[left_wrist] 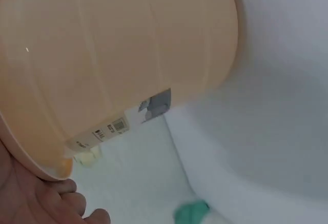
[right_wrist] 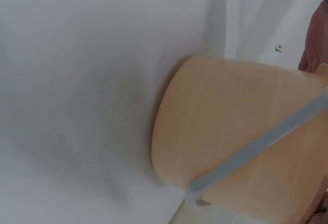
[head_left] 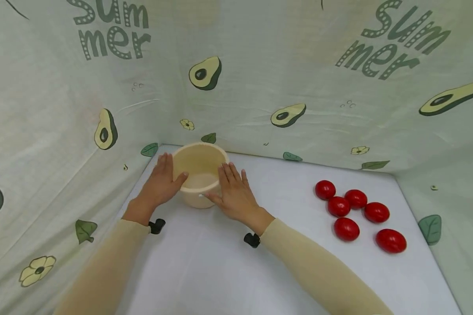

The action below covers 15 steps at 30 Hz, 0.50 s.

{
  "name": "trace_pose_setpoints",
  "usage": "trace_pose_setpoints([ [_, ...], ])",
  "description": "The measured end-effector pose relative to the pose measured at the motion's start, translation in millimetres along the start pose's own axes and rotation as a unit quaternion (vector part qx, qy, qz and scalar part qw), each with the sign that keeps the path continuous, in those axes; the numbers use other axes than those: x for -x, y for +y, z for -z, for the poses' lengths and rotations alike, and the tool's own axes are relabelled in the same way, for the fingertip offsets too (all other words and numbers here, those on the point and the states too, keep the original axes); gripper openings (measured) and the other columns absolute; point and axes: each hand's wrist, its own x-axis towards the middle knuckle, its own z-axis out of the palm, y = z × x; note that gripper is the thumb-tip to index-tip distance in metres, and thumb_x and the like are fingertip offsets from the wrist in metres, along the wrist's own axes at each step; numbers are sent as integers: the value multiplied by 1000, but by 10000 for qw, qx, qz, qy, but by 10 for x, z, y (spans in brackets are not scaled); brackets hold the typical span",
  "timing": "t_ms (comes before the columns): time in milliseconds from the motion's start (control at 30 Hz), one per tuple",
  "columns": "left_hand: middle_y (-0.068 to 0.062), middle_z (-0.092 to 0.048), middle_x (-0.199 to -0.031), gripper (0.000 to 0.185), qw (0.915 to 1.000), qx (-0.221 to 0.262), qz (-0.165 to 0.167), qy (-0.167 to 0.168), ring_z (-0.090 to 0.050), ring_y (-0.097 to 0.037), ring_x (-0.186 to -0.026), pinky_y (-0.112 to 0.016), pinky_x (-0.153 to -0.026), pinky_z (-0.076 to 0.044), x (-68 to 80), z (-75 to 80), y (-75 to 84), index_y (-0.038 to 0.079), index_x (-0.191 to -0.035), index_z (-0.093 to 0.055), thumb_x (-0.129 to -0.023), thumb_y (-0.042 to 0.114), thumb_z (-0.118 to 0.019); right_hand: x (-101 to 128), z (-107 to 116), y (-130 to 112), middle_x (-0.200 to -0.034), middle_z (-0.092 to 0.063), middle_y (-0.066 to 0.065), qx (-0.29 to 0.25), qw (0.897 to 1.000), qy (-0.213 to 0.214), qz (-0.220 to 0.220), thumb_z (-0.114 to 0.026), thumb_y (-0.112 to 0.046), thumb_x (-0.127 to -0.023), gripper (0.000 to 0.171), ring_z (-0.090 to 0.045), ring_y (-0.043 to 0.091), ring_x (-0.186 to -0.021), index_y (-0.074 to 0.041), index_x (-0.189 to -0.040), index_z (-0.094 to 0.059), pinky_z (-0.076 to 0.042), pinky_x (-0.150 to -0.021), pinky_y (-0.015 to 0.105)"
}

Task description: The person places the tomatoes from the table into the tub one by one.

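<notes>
Toward the far left of the white table (head_left: 220, 267), as the head view has it, a cream plastic bucket (head_left: 193, 199) stands upright between a person's two hands. The left hand (head_left: 159, 186) lies along its left side, fingers straight and thumb reaching over the rim (head_left: 193, 190). The right hand (head_left: 234, 194) lies at the right side, fingers extended against the rim, thumb toward the near wall. The hands are apart, with the bucket between them; how hard they press I cannot tell. On the right, well apart, lie six glossy red egg-shaped pieces (head_left: 346, 229), and a patterned cloth (head_left: 252, 48) hangs behind.

From the left wrist, the smooth, faintly ribbed wall fills much of the view, with a printed label (left_wrist: 120, 125) on it. The plastic looks thin and fairly stiff; I judge it light, unlikely to break, but a little slippery under flat fingers. Opposite sides of the rim offer the best hold, since its lip should stop fingers sliding, though a hard squeeze might bow the wall.

From the right wrist, a grey handle (right_wrist: 246, 155) slants across the outer wall; it would serve for lifting, though the bucket would probably swing.
</notes>
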Motion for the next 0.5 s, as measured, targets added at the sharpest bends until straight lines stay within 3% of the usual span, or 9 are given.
trace_pose_setpoints([
  [133, -28, 3, -175, 98, 9998, -44, -211, -26, 4, -43, -163, -59, -131, -11, 32, -214, 443, -9, -165, 2, -108, 61, -39, 286, 76, 282, -174, -17, 25, -308, 9984, 324, -338, -44, -62, -108, 92, -10, 38, -164, 6, -165, -19, -11, -131, 61],
  [267, -30, -2, -174, 102, 9977, -111, -666, -86, -3, -44, -163, -59, -130, -18, 129, -412, 937, -10, -165, -4, -106, 64, -43, 580, 261, 657, -175, -14, 25, -497, 9947, 453, -781, -42, -58, -110, 89, -9, 39, -164, 7, -165, -18, -9, -130, 65],
  [367, -32, -7, -173, 102, 9926, -435, -1105, -247, -8, -44, -163, -57, -130, -22, 315, -517, 1284, -10, -164, -11, -105, 67, -42, 683, 470, 1001, -175, -14, 24, -623, 9906, 291, -1181, -37, -58, -110, 87, -9, 41, -164, 5, -166, -17, -6, -128, 70],
  [500, -30, -21, -170, 95, 9796, -767, -1777, -550, -17, -41, -162, -56, -129, -26, 698, -563, 1649, -9, -163, -23, -107, 65, -40, 662, 800, 1432, -175, -15, 24, -1001, 9830, -189, -1525, -32, -57, -111, 84, -12, 43, -163, 4, -167, -15, -11, -129, 65],
])
